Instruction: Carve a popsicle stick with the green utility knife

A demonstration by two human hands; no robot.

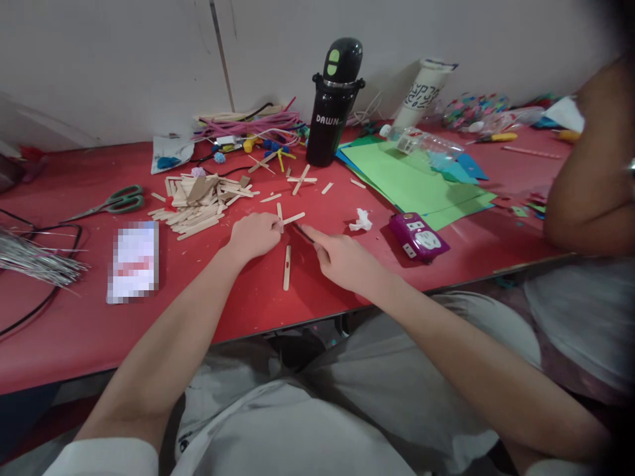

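Observation:
My left hand [254, 235] rests on the red table [74, 330], its fingers pinched on a small piece made of crossed popsicle sticks [288, 216]. From the right, my right hand [342, 259] points its index finger at the same piece, the other fingers curled under. A single popsicle stick [286, 267] lies flat between the two hands. A heap of loose popsicle sticks [198, 201] sits just beyond my left hand. Another crossed pair of sticks [301, 179] lies farther back.
Green scissors [112, 203] and a phone [133, 260] lie at left, with silver wires [34, 259] at the edge. A black bottle [332, 102] stands at the back, green paper sheets [411, 182] and a purple socket [418, 235] at right. Another person's arm [590, 178] leans on the table's right end.

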